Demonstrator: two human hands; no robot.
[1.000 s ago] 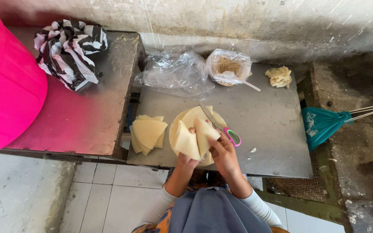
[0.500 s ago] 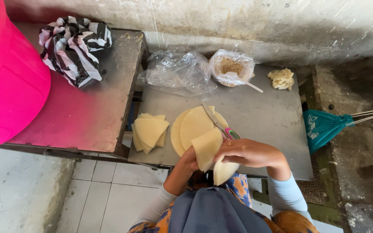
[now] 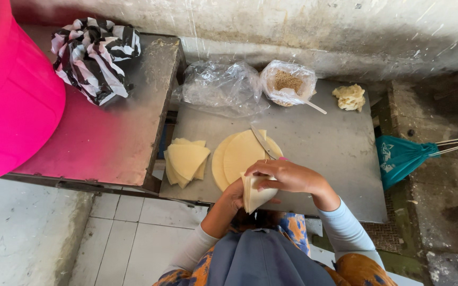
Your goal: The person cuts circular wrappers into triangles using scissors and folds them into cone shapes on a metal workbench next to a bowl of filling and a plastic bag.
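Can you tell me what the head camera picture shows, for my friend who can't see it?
Both hands, left hand and right hand, fold a pale dough wedge above a metal table, beside round dough sheets and a knife.

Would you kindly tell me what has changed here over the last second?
Both hands, left hand and right hand, lifted a cut wedge of dough sheet off the round stack toward the body and folded it. The knife, pile of cut wedges and filling bag stayed put.
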